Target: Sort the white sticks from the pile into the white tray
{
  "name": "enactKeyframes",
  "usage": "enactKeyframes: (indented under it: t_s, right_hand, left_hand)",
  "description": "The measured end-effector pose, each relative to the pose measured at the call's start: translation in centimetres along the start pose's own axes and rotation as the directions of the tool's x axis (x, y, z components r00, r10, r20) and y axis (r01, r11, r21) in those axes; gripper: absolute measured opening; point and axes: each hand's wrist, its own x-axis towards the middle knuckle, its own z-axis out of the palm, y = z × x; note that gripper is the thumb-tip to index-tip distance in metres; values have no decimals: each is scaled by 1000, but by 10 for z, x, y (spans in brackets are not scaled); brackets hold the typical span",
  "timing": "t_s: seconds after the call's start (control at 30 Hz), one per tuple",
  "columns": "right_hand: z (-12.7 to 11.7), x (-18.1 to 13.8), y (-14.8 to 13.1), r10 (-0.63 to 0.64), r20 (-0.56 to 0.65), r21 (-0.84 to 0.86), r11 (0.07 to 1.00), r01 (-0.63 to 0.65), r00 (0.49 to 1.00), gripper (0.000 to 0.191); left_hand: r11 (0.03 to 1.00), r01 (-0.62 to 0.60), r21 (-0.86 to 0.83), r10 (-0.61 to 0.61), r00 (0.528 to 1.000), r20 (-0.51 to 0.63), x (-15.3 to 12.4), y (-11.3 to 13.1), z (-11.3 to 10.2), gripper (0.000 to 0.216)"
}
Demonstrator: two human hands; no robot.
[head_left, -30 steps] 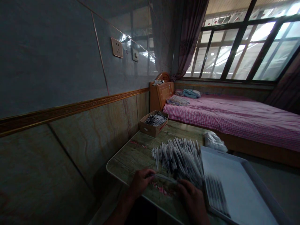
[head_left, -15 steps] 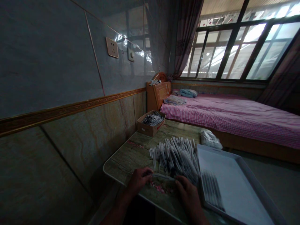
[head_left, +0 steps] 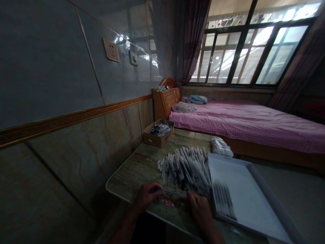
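A slim, pale pen (head_left: 175, 193) lies level between my two hands, close above the near part of the table. My left hand (head_left: 147, 196) pinches its left end, and my right hand (head_left: 200, 207) has its fingers closed on the right end. Just beyond them spreads a heap of white and clear pens (head_left: 189, 166) with some dark ends. To the right, a shallow white tray (head_left: 250, 193) holds a row of pens (head_left: 223, 198) laid side by side along its left edge. Blur hides the fine detail of the held pen.
A cardboard box (head_left: 154, 140) full of pens stands at the table's back left, near the tiled wall (head_left: 111, 132). Beyond the tray sits a clear plastic bag (head_left: 221, 147). A bed (head_left: 228, 125) with a pink checked sheet lies behind the wood-patterned table (head_left: 127, 176).
The view has turned a little to the right, so the scene sits further left. Both hands keep hold of the same pen, nearly in the same place.
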Motion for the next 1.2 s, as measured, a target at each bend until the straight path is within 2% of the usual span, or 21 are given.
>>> enactKeyframes:
  t_s: [0.17,0.37,0.5,0.57,0.63,0.7,0.77,0.8,1.0,1.2]
  right_hand:
    - [-8,4,-17,74,42,4,997,-74,996,63]
    - [-12,5,-29,127,-27,105,987,-124,992,50]
    - [-10,6,-28,108,2,68,992,-108,994,56]
    - [-11,7,-28,145,24,109,983,-147,989,62]
    - [-12,8,-28,249,62,228,939,-257,966,70]
    - [-16,10,-28,363,105,395,839,-374,926,77]
    - [-23,12,-29,431,114,520,742,-424,895,81]
    - [-27,13,-30,444,98,548,723,-421,890,80]
    - [-47,16,-37,349,-11,444,841,-308,937,47]
    - [-33,16,-40,341,-31,381,873,-304,940,27]
  left_hand:
    - [998,56,-26,-56,998,1,2,8,-1,35]
    - [997,73,-29,-73,997,-6,6,2,-2,39]
    - [999,52,-4,-52,999,15,7,-1,-3,37]
    - [998,60,-16,-59,998,23,7,-1,-3,38]
    - [997,70,-41,-69,997,19,7,0,-2,39]
    - [996,63,-57,-63,998,7,7,1,-1,40]
    - [997,54,-56,-54,998,-14,6,3,-1,42]
    - [997,53,-51,-54,998,-23,6,4,-1,43]
    - [998,46,-34,-47,998,-43,5,4,0,46]
    - [1000,-11,15,11,1000,16,2,4,-1,35]
